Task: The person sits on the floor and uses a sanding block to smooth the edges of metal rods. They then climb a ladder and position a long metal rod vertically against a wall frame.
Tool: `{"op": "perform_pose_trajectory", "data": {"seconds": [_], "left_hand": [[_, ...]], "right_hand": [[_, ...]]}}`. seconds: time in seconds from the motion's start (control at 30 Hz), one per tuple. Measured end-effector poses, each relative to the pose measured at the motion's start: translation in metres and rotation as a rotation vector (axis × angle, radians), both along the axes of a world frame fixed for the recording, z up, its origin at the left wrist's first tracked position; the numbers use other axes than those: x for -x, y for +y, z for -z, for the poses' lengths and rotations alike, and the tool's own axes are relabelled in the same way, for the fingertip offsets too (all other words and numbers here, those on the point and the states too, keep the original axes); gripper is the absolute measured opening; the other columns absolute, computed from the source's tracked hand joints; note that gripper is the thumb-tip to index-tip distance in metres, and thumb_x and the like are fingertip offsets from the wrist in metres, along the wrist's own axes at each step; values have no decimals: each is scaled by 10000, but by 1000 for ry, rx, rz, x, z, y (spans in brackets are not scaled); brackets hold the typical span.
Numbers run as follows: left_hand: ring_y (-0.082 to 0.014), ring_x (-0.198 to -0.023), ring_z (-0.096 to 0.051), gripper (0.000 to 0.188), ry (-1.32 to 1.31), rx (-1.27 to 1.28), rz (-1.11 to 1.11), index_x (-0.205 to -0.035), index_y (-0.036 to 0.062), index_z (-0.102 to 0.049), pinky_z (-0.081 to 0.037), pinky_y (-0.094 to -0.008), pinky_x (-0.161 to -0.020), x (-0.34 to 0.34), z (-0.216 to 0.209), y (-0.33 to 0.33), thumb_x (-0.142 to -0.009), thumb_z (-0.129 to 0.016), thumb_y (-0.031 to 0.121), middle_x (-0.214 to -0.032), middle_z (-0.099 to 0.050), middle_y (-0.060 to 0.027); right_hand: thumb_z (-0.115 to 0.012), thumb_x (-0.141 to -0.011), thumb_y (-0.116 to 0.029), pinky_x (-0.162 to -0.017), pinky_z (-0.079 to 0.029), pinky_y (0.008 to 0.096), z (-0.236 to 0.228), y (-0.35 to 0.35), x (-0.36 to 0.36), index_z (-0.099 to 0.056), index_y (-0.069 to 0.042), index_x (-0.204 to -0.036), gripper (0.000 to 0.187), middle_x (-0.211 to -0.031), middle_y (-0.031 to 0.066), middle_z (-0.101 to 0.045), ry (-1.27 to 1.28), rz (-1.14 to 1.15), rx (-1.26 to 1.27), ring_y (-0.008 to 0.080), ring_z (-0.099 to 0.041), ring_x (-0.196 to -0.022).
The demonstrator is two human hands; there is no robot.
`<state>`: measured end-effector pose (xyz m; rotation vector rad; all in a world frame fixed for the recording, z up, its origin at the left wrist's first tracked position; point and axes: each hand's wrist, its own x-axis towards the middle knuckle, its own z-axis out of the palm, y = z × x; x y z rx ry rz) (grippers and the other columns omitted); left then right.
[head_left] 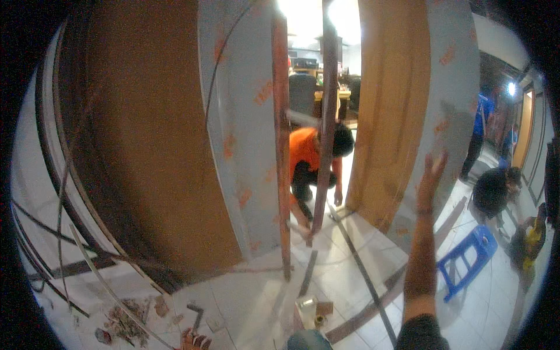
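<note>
My right arm reaches up and forward, and my right hand [433,175] is open, its fingers stretched upward. It is in front of or against the grey wall panel [452,76] with orange printed marks; I cannot tell if it touches. At the lower edge my left hand [195,342] shows only in part, and its grip is unclear. Just beyond it is a dark L-shaped piece [197,317]; whether the hand touches it is not clear. Between the panels stand two reddish upright posts, a left post [281,146] and a right post [328,128].
A person in orange [304,150] crouches behind the posts, one hand low by the right post's foot. A long dark bar [361,265] lies on the tiles. At right are a blue plastic stool [469,259] and other people. Debris [127,322] lies lower left.
</note>
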<state>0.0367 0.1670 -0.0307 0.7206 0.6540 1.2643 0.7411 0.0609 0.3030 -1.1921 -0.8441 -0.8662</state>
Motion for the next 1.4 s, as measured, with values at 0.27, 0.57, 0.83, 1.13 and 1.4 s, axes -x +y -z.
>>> {"op": "perform_pose_trajectory", "data": {"seconds": [0.27,0.57,0.83,1.13,1.4], "left_hand": [[-288,-1011,-592,455,216,59,30,-1308,95,-474,-486,-499,-904,-90,-171,-37,-947,-553,361,-1070,-584,-82],[-269,-980,-628,325,269,279,230,-1209,90,-560,-547,-484,-793,-125,-278,-74,-950,-572,286,-1048,-612,-64],[-251,-853,-650,340,392,441,175,-1165,86,-543,-576,-415,-735,-103,-364,-99,-919,-572,319,-929,-604,-69],[-259,-849,-641,354,450,600,191,-1180,37,-526,-588,-443,-718,-77,-380,-146,-917,-580,268,-962,-582,-97],[-242,-854,-633,378,427,634,118,-1200,52,-533,-580,-404,-722,-95,-389,-172,-913,-579,294,-951,-590,-103]], "right_hand": [[-540,-968,-286,-1000,-434,343,-263,39,30,-331,-18,-1434,577,-1259,111,-554,53,-596,801,189,-564,-1136],[-592,-936,-227,-854,-540,302,-340,23,41,-620,6,-1108,291,-1026,68,-653,183,-391,784,161,-643,-931],[-632,-906,-243,-864,-531,306,-445,41,18,-612,19,-1136,350,-1178,76,-627,-188,-268,912,166,-623,-1015],[-669,-874,-207,-912,-503,311,-552,85,44,-605,11,-1157,363,-1198,86,-624,-423,1,1246,176,-606,-1062],[-684,-855,-189,-956,-476,316,-546,106,50,-596,0,-1187,392,-1212,94,-623,-480,-5,1350,184,-589,-1105]]}}
